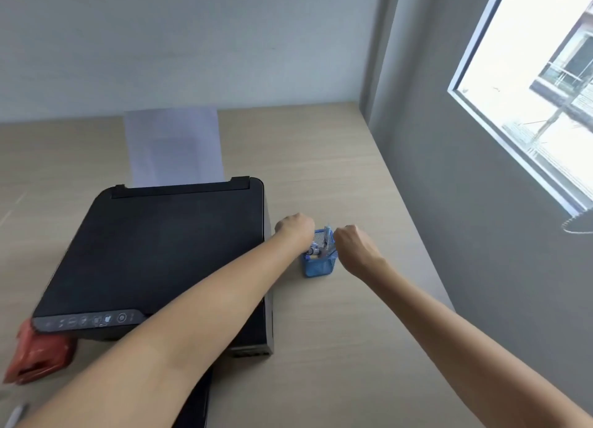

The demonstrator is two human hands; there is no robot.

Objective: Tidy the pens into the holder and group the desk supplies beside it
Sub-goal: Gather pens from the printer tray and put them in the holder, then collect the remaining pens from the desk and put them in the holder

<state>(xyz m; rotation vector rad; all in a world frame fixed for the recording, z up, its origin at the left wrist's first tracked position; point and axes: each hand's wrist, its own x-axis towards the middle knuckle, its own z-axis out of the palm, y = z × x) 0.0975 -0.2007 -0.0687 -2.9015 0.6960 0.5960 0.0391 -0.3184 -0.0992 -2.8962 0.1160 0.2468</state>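
Fingers hidden behind both knuckles, can't tell if pinching or spread. Left hand [295, 227] and right hand [351, 244] flank the blue mesh holder [317, 265], just right of the printer [160, 254]. Pens [326, 240] lean inside; IMO steady the holder, seat pens upright w/o tipping.

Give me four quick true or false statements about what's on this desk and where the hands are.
1. The blue mesh holder stands right of the black printer. True.
2. Both hands are at the holder. True: left hand, right hand.
3. The holder is empty. False: pens stick out of it.
4. A red item lies on top of the printer. False: it lies on the desk at the printer's front left corner.
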